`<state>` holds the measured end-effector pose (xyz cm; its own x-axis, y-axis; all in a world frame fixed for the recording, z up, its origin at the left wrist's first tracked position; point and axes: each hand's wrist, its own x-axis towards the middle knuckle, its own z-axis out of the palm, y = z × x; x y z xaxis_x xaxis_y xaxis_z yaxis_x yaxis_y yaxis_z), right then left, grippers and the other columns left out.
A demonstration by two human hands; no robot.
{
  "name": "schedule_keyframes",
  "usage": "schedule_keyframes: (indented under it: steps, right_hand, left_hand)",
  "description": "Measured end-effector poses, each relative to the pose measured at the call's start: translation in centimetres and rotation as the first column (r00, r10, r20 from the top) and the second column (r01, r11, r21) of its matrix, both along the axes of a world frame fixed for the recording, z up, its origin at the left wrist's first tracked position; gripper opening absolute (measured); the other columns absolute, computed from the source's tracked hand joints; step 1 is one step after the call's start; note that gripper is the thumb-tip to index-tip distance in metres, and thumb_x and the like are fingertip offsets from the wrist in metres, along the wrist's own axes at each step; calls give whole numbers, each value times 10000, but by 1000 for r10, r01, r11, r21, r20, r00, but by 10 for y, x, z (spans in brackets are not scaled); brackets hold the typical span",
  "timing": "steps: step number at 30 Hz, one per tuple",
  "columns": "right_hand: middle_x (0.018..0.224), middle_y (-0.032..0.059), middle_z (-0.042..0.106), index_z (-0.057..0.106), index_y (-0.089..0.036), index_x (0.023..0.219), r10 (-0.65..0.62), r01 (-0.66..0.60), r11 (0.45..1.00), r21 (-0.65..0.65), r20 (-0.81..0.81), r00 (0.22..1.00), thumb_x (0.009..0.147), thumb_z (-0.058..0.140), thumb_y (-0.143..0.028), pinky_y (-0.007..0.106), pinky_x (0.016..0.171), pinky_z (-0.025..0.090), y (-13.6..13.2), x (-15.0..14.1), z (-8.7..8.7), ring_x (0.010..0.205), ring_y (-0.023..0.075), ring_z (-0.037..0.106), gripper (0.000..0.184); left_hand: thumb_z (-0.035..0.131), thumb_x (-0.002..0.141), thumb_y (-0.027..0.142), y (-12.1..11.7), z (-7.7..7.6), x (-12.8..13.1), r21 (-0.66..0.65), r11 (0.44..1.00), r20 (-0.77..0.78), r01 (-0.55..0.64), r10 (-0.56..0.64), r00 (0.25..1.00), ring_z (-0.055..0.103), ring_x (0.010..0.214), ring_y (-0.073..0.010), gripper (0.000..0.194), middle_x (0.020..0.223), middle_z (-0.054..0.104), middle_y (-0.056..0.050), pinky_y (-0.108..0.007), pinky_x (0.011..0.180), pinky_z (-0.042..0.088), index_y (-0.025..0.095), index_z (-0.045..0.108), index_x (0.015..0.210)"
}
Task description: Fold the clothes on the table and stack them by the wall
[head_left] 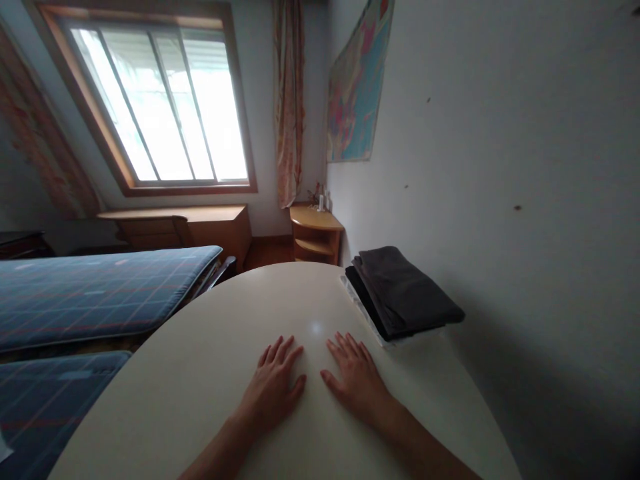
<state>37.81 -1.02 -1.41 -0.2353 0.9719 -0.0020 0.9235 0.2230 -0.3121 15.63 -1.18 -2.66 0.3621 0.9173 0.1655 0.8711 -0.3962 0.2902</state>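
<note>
Both my hands rest palm down on a white round-edged table (pixel 200 387). My left hand (pixel 274 385) lies flat with its fingers stretched forward and holds nothing. My right hand (pixel 354 375) is spread the same way a short gap to the right, its thumb pointing toward the left hand. Just beyond the right hand, a folded dark grey cloth (pixel 407 290) lies in a stack at the table's right side. Under it shows a white, plastic-looking layer (pixel 363 308); what that is I cannot make out. Neither hand touches the stack.
A white wall (pixel 500 133) runs close along the table's right side. To the left are blue plaid mattresses (pixel 100 293). Farther back stand a wooden corner shelf (pixel 317 219) and a wooden desk (pixel 215 223) beneath a window (pixel 165 107). A map (pixel 357 90) hangs on the wall.
</note>
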Motion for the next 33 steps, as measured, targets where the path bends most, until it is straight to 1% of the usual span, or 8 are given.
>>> schedule_keyframes:
  steps: [6,10,13,17,24,28,31,33]
  right_hand:
    - [1456,108,512,584,-193,1342,45,-42,988,148,-14,999,910,532,-402,422,1138,301,-1,2,11,1357,273,425,483]
    - [1195,92,669,647,-195,1191,-4,-6,917,398,25,1000,950,457,-223,339,996,428,17,14,54,1091,211,594,308]
    - [1195,124,645,604,-180,1240,-258,166,826,539,100,961,944,497,-267,359,915,458,42,33,90,1075,254,591,327]
    - [1169,166,645,633,-150,1189,-484,373,807,459,151,862,922,548,-355,342,820,483,75,64,115,1044,280,626,346]
    - [1120,135,711,684,-175,1168,-441,422,870,255,17,898,957,463,-288,321,852,482,93,107,139,1042,255,665,325]
    - [1116,176,700,620,-161,1242,-471,431,814,389,8,882,992,395,-305,366,865,477,80,116,191,1022,273,668,366]
    - [1026,176,712,604,-161,1227,-445,376,765,523,7,896,997,392,-333,386,814,487,61,115,249,923,283,681,357]
    - [1024,150,715,633,-157,1174,-332,270,784,559,11,943,988,427,-311,349,806,487,45,111,290,901,250,675,317]
  left_hand:
    - [528,905,343,0,2,-1,-12,1000,15,12,-12,1000,275,1461,-288,511,1557,381,-59,-507,1191,239,270,496,1409]
    - [491,927,365,0,3,-3,-35,999,-13,22,-23,1000,241,1474,-284,519,1569,362,-56,-502,1197,224,265,474,1435]
    - [482,934,391,0,0,-4,-44,999,-22,22,-23,999,226,1479,-282,527,1578,344,-58,-494,1202,214,258,467,1444]
    - [481,936,398,1,-4,-5,-16,1000,-7,20,-20,1000,227,1480,-272,520,1583,335,-43,-489,1205,208,274,469,1441]
    - [490,926,397,0,-2,-4,-6,1000,37,24,-24,999,254,1470,-287,509,1561,375,-69,-507,1193,236,247,502,1413]
    - [495,919,347,-1,-5,-3,33,999,133,0,-5,991,347,1430,-276,508,1514,447,-87,-499,1181,274,214,482,1408]
    - [465,930,312,3,-6,-4,130,989,302,-69,27,953,445,1365,-248,505,1479,480,-107,-468,1145,345,203,426,1422]
    - [449,944,329,6,1,-6,198,970,451,-141,38,892,462,1347,-247,495,1465,480,-127,-467,1122,372,201,401,1420]
